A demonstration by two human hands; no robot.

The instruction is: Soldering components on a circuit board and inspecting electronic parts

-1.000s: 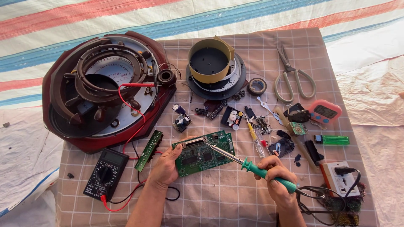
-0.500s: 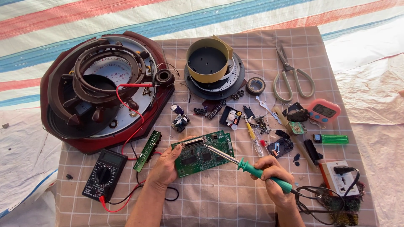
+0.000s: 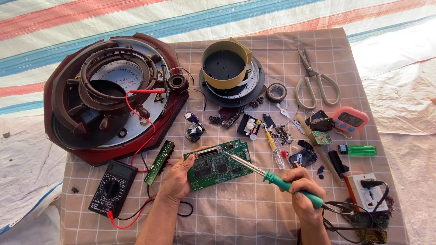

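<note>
Here, at lower centre of the frame, the left hand (image 3: 177,179) pinches the left edge of a green circuit board (image 3: 218,164) lying on the checked cloth (image 3: 245,213); the right hand (image 3: 303,190) has its fingers closed round a green-handled soldering iron (image 3: 272,175), tip touching the board's upper middle.

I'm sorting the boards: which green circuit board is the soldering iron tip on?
The large rectangular circuit board, steadied by the left hand. The narrow strip board lies untouched to its left, and a small green piece lies far right.
</note>
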